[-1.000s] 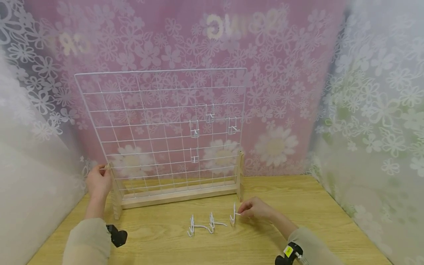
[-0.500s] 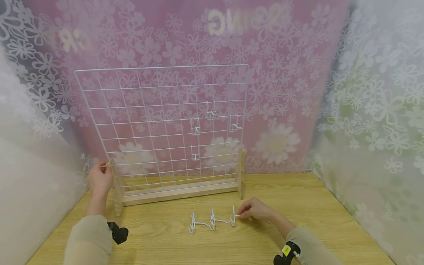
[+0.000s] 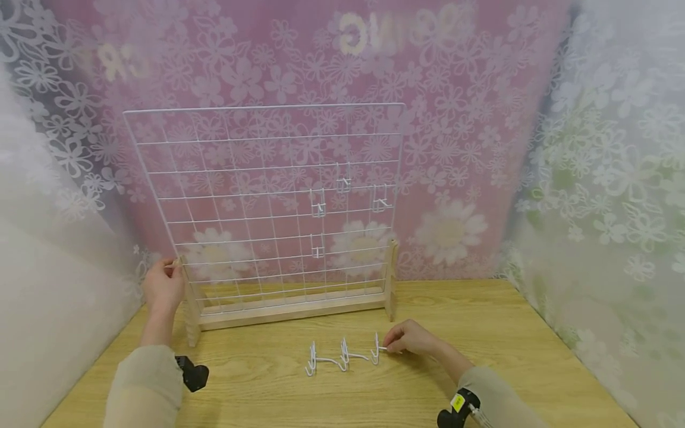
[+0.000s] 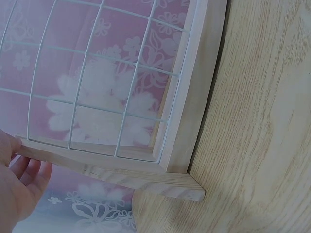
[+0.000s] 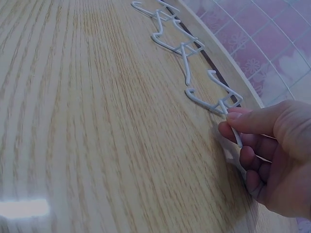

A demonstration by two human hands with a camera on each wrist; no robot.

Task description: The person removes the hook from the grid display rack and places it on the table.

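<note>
My right hand (image 3: 413,337) pinches the straight prong of a white wire hook (image 5: 214,103) between thumb and index finger, low over the table. Two more white hooks, the middle one (image 3: 344,355) and the left one (image 3: 311,359), stand in a row beside it on the wood. At the far left, my left hand (image 3: 164,289) grips the top of the wooden upright (image 4: 73,156) of a stand. That stand carries a white wire grid panel (image 3: 262,168), on which several similar hooks (image 3: 318,208) hang towards the right side.
The stand's wooden base bar (image 3: 299,311) runs along the back of the wood-grain table (image 3: 257,392). Its right upright (image 3: 391,279) is just behind my right hand. A pink flowered curtain (image 3: 460,137) closes the back, with pale sheets on both sides.
The whole head view has shifted slightly. My right hand has kept its pinch on the hook, which has turned or shifted a little. My left hand stays on the upright.
</note>
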